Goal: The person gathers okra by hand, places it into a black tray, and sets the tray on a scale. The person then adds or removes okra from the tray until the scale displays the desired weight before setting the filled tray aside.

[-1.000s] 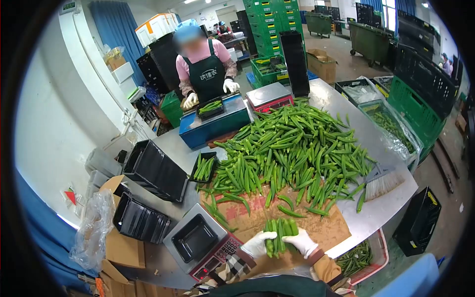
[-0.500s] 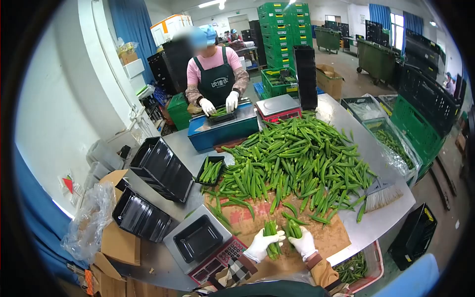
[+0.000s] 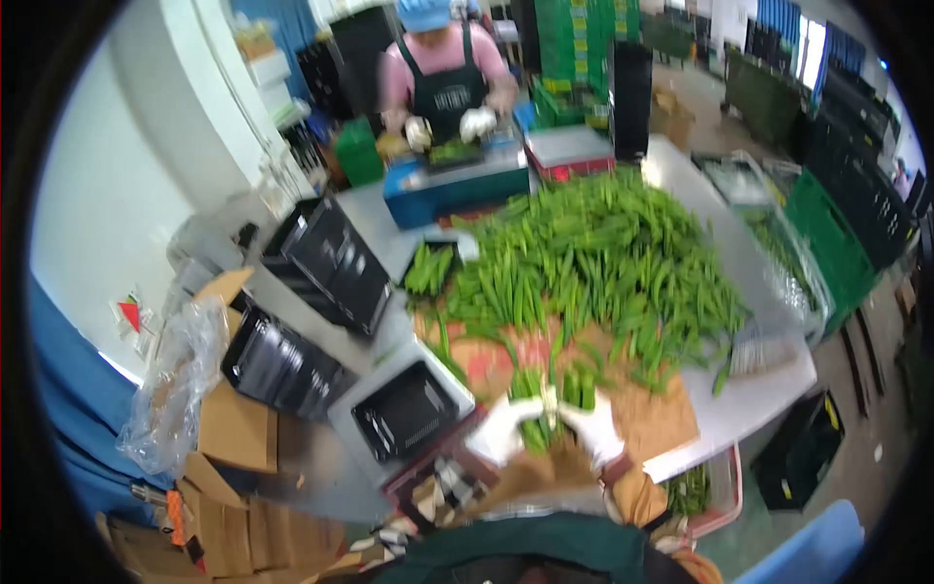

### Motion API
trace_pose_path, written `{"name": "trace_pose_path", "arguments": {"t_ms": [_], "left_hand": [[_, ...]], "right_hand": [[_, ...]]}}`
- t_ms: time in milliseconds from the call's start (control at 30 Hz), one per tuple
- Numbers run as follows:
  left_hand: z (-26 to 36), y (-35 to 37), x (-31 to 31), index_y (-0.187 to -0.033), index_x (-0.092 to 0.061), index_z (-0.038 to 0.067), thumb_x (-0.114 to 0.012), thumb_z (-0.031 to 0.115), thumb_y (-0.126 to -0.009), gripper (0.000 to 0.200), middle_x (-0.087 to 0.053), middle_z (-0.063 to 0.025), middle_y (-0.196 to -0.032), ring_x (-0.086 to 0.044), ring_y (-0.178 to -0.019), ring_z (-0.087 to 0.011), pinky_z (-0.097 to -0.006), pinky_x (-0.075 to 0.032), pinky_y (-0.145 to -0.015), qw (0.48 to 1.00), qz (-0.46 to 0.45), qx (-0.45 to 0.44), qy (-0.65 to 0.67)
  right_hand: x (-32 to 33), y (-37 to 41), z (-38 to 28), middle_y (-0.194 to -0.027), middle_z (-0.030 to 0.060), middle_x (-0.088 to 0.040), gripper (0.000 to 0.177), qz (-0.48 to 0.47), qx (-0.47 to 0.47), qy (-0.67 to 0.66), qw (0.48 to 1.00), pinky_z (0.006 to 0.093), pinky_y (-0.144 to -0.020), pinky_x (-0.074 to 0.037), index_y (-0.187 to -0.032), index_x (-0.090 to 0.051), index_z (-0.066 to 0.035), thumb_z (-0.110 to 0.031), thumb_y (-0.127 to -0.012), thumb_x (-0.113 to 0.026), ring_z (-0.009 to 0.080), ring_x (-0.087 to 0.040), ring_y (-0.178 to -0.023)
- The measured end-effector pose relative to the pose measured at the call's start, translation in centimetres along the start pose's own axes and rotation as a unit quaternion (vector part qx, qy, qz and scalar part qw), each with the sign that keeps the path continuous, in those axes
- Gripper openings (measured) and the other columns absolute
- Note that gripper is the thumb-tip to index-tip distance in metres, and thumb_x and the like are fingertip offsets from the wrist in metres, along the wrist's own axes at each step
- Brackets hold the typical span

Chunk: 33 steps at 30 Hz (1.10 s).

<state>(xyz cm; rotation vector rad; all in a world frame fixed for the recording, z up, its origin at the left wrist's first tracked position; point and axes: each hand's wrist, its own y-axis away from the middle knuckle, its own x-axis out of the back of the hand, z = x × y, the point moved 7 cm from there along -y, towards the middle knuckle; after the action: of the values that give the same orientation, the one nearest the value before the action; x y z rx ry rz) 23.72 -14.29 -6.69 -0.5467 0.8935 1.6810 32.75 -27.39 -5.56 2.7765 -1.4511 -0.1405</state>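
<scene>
My left hand [image 3: 499, 429], in a white glove, is closed around a bunch of green okra [image 3: 526, 385]. Close beside it, my gloved right hand [image 3: 595, 428] grips a second okra bunch [image 3: 581, 388]. Both hands are over brown cardboard [image 3: 657, 420] at the front of the metal table, with the bunches side by side. Beyond them spreads a large okra pile [image 3: 603, 258]. Left of my left hand, an empty black tray [image 3: 404, 409] sits on a scale [image 3: 355, 428]. The picture is blurred, so single fingers are hard to make out.
A black tray of okra [image 3: 428, 269] stands left of the pile. Stacked black trays [image 3: 331, 263] lie farther left. Across the table, a co-worker [image 3: 443, 83] handles a tray at a blue-sided station [image 3: 457, 190]. A brush [image 3: 769, 352] lies near the right edge.
The view has tilted downward, so the table appears higher and blurred. My hands have drawn closer together, bringing the two okra bunches nearly against each other.
</scene>
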Motion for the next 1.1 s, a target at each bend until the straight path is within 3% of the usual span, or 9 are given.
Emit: {"name": "trace_pose_path", "arguments": {"t_ms": [200, 467, 600, 800, 867, 933, 967, 1000, 1100], "left_hand": [[3.1, 4.0, -3.5, -0.146, -0.044, 0.004, -0.067, 0.012, -0.091, 0.060, -0.062, -0.0074, -0.127, -0.063, -0.113, -0.0223, -0.0424, -0.054, -0.098, 0.996, -0.058, 0.007, 0.063], [4.3, 6.5, -0.5, -0.141, -0.048, 0.003, -0.069, 0.009, -0.091, 0.055, -0.062, -0.0054, -0.119, -0.064, -0.105, -0.0197, -0.0405, -0.056, -0.091, 1.000, 0.011, -0.003, 0.017], [8.6, 8.2, 1.2, -0.131, -0.054, 0.003, -0.072, 0.011, -0.092, 0.044, -0.064, -0.0033, -0.115, -0.063, -0.104, -0.0134, -0.0302, -0.052, -0.091, 0.988, 0.065, -0.061, -0.127], [19.0, 11.7, 4.5, -0.131, -0.056, 0.000, -0.065, 0.031, -0.100, 0.045, -0.064, -0.0051, -0.118, -0.057, -0.109, -0.0100, -0.0280, -0.048, -0.096, 0.882, 0.141, -0.023, -0.449], [21.1, 12.5, 4.6, -0.139, -0.052, -0.001, -0.061, 0.037, -0.103, 0.053, -0.062, -0.0074, -0.128, -0.054, -0.119, -0.0122, -0.0283, -0.044, -0.103, 0.855, 0.136, -0.049, -0.498], [21.2, 13.0, 6.3, -0.145, -0.048, -0.001, -0.057, 0.037, -0.105, 0.057, -0.059, -0.0078, -0.136, -0.052, -0.124, -0.0126, -0.0286, -0.040, -0.109, 0.908, 0.083, -0.051, -0.408], [21.9, 13.5, 7.9, -0.144, -0.049, -0.001, -0.058, 0.037, -0.104, 0.056, -0.060, -0.0080, -0.136, -0.052, -0.124, -0.0125, -0.0283, -0.040, -0.109, 0.878, 0.123, -0.077, -0.455], [22.7, 14.0, 9.8, -0.144, -0.051, 0.000, -0.058, 0.037, -0.104, 0.055, -0.060, -0.0081, -0.136, -0.053, -0.124, -0.0124, -0.0279, -0.040, -0.109, 0.845, 0.164, -0.102, -0.499], [23.8, 17.7, 13.4, -0.141, -0.055, 0.006, -0.053, 0.040, -0.105, 0.049, -0.066, -0.0095, -0.132, -0.059, -0.122, -0.0165, -0.0336, -0.040, -0.108, 0.886, 0.251, -0.157, -0.356]], "right_hand": [[-1.7, 1.5, -0.7, -0.118, 0.0048, -0.069, 0.050, -0.091, -0.124, -0.230, 0.961, 0.0289, -0.087, -0.053, -0.135, -0.059, -0.001, -0.002, -0.087, -0.073, 0.0127, -0.065, -0.100], [-5.6, 2.7, 0.4, -0.114, 0.0032, -0.069, 0.042, -0.133, -0.218, -0.205, 0.945, 0.0284, -0.084, -0.053, -0.129, -0.061, -0.001, -0.008, -0.090, -0.074, 0.0118, -0.065, -0.097], [-11.6, 2.7, 1.1, -0.104, 0.0032, -0.071, 0.031, -0.133, -0.221, -0.117, 0.959, 0.0291, -0.077, -0.055, -0.123, -0.066, -0.004, -0.013, -0.093, -0.072, 0.0119, -0.066, -0.086], [-24.1, 1.7, -2.0, -0.122, 0.0019, -0.063, 0.044, -0.169, -0.124, -0.272, 0.939, 0.0297, -0.089, -0.052, -0.138, -0.053, -0.010, -0.027, -0.101, -0.066, 0.0116, -0.060, -0.107], [-27.1, 1.9, -0.8, -0.116, -0.0005, -0.061, 0.040, -0.210, -0.246, -0.275, 0.905, 0.0383, -0.091, -0.051, -0.134, -0.053, -0.013, -0.032, -0.101, -0.064, 0.0130, -0.059, -0.097], [-26.9, 2.3, -0.3, -0.111, -0.0015, -0.060, 0.036, -0.187, -0.339, -0.240, 0.890, 0.0413, -0.089, -0.052, -0.130, -0.054, -0.017, -0.033, -0.100, -0.067, 0.0127, -0.056, -0.086], [-26.3, 2.2, 2.1, -0.123, 0.0018, -0.057, 0.062, -0.229, -0.358, -0.223, 0.877, 0.0457, -0.097, -0.046, -0.143, -0.044, -0.013, -0.040, -0.095, -0.072, 0.0150, -0.056, -0.108], [-24.8, 2.5, 0.6, -0.121, 0.0041, -0.060, 0.056, -0.222, -0.367, -0.222, 0.876, 0.0468, -0.099, -0.048, -0.142, -0.047, -0.012, -0.036, -0.096, -0.070, 0.0205, -0.059, -0.114], [-18.7, 2.0, 1.3, -0.123, 0.0161, -0.063, 0.047, -0.197, -0.332, -0.281, 0.879, 0.0474, -0.098, -0.055, -0.141, -0.047, -0.004, -0.025, -0.101, -0.062, 0.0265, -0.064, -0.108]]}}
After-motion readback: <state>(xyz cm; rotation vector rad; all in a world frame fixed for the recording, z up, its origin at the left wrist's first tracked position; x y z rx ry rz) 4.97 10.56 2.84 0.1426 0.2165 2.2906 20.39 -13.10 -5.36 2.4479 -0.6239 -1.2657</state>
